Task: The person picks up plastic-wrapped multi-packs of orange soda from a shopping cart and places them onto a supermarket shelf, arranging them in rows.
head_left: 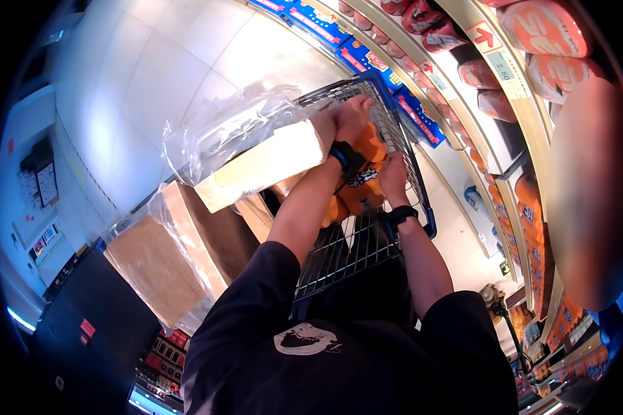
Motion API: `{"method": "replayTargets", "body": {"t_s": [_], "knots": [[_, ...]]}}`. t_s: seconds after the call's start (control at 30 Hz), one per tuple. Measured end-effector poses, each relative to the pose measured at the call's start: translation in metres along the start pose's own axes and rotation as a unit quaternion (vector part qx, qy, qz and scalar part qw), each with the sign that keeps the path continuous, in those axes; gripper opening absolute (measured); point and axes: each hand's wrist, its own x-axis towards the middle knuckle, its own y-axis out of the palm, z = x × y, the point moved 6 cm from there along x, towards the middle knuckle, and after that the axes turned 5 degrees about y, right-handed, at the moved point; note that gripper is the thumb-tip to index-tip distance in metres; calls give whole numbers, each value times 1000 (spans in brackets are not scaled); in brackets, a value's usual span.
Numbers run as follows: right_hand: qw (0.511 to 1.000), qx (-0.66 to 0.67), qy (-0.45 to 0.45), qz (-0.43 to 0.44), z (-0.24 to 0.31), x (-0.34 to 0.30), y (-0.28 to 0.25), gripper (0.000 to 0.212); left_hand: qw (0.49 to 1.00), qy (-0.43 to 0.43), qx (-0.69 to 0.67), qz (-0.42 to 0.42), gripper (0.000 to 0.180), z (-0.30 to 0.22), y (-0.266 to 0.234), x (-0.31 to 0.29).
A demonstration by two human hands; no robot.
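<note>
A plastic-wrapped pack of orange cans (364, 190) sits in a wire shopping cart (339, 266) with a blue rim. My left hand (354, 116) curls at the far end of the pack, its fingertips partly hidden. On the pack's right side, my right hand (394, 178) is closed against the wrap. Beneath my left forearm, some of the cans are hidden. Close to my left wrist stands a pale cardboard box (266, 166) in torn clear plastic film (221, 128).
Brown cartons (156, 263) in film rise on the cart's left. Shelves along the right hold red packs (543, 31) and orange packs (531, 207). Blue boxes (370, 62) line the lowest level. A partly blurred person in blue (617, 321) is at the right edge. Pale floor tiles (166, 76) lie left.
</note>
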Motion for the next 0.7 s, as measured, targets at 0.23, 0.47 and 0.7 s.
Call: {"method": "replayTargets", "body": {"t_s": [0.23, 0.47, 0.7], "knots": [[986, -28, -162, -17, 51, -37, -1, 55, 958, 230, 50, -165, 19, -77, -44, -45], [970, 40, -239, -31, 66, -31, 10, 59, 969, 235, -14, -71, 15, -91, -56, -92], [978, -71, -165, -104, 49, -5, 32, 67, 972, -134, -193, 16, 51, 29, -46, -177]]}}
